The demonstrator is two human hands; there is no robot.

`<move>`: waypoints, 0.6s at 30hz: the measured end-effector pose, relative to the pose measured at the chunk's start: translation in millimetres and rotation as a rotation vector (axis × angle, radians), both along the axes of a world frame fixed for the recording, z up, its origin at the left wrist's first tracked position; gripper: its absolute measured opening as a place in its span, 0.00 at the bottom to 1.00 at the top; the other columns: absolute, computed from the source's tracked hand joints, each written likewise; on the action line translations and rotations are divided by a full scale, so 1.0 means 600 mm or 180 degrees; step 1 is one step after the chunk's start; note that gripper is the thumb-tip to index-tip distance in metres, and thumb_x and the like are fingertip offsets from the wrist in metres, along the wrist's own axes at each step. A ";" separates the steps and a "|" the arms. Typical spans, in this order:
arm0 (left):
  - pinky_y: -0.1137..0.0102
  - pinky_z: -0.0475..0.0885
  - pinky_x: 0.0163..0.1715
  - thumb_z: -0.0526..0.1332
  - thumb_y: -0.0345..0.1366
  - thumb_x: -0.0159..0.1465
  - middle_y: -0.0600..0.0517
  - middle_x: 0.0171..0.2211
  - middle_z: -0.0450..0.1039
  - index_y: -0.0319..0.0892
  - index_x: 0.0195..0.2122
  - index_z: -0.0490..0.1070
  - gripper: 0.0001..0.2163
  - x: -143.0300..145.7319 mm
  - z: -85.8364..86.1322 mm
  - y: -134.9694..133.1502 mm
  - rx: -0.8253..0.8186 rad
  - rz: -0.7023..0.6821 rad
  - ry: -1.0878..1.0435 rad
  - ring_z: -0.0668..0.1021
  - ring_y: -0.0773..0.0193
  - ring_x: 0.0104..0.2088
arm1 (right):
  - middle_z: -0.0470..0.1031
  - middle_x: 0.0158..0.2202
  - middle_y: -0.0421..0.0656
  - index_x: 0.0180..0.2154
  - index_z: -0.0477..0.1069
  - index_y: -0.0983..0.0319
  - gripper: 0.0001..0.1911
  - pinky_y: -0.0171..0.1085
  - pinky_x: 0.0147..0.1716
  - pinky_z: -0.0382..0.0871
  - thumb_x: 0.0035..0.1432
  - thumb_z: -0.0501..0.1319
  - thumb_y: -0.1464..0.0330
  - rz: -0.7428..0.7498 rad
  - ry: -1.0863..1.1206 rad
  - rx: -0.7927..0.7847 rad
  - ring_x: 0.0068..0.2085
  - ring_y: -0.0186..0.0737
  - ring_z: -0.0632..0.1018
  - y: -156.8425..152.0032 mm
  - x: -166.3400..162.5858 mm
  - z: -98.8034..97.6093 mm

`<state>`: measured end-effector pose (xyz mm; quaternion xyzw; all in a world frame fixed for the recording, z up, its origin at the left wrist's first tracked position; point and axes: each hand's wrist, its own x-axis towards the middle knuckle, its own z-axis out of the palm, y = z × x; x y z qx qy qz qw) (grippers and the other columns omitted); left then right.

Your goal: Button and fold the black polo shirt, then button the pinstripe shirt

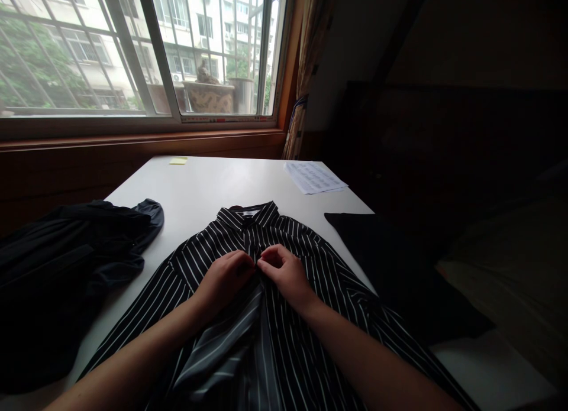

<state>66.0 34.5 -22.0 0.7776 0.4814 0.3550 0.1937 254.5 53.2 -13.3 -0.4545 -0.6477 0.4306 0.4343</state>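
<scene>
A black shirt with thin white stripes [310, 269] lies front up on a white table [208, 183], collar toward the window. My left hand [226, 276] and my right hand [286, 272] meet at the shirt's front placket, just below the collar. Both hands are closed, fingertips pinching the two front edges of the shirt together at the middle. Below the hands the shirt front lies partly open.
A heap of dark clothes [66, 269] covers the table's left side. A printed sheet of paper [314, 177] lies at the far right corner, a yellow sticky note [178, 160] at the far edge. Another dark cloth [381, 251] hangs over the right edge. A window is behind the table.
</scene>
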 end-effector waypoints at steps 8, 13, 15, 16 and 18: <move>0.71 0.70 0.36 0.62 0.30 0.62 0.54 0.33 0.74 0.43 0.35 0.71 0.02 -0.001 0.006 -0.001 0.0033 -0.0007 -0.0005 0.75 0.65 0.33 | 0.78 0.36 0.42 0.37 0.73 0.61 0.09 0.40 0.42 0.74 0.54 0.66 0.65 0.0064 0.0171 -0.0172 0.39 0.41 0.80 0.004 0.002 -0.005; 0.70 0.70 0.37 0.63 0.31 0.63 0.54 0.33 0.74 0.43 0.35 0.71 0.01 -0.001 0.007 -0.001 0.0046 0.0016 -0.0025 0.75 0.65 0.34 | 0.79 0.36 0.42 0.36 0.73 0.61 0.09 0.40 0.42 0.74 0.52 0.67 0.65 0.0081 0.0300 -0.0283 0.39 0.41 0.80 0.004 0.001 0.002; 0.70 0.70 0.37 0.63 0.31 0.63 0.54 0.33 0.74 0.43 0.35 0.71 0.01 0.000 0.006 -0.001 0.0054 -0.0003 -0.0031 0.75 0.65 0.34 | 0.79 0.35 0.42 0.36 0.73 0.61 0.09 0.40 0.42 0.73 0.52 0.68 0.65 0.0060 0.0333 -0.0322 0.39 0.41 0.79 0.003 0.000 0.005; 0.70 0.70 0.37 0.63 0.31 0.63 0.54 0.33 0.74 0.43 0.35 0.71 0.01 0.000 0.006 -0.002 0.0051 -0.0016 -0.0030 0.75 0.65 0.34 | 0.79 0.35 0.42 0.35 0.73 0.61 0.09 0.40 0.42 0.73 0.52 0.68 0.65 0.0053 0.0347 -0.0334 0.39 0.41 0.79 0.003 0.000 0.007; 0.70 0.70 0.36 0.63 0.32 0.63 0.54 0.33 0.74 0.43 0.36 0.71 0.02 0.000 0.006 -0.002 0.0034 -0.0020 -0.0028 0.75 0.65 0.34 | 0.79 0.35 0.42 0.35 0.73 0.61 0.09 0.40 0.42 0.73 0.52 0.68 0.65 0.0048 0.0364 -0.0344 0.39 0.41 0.79 0.003 0.000 0.009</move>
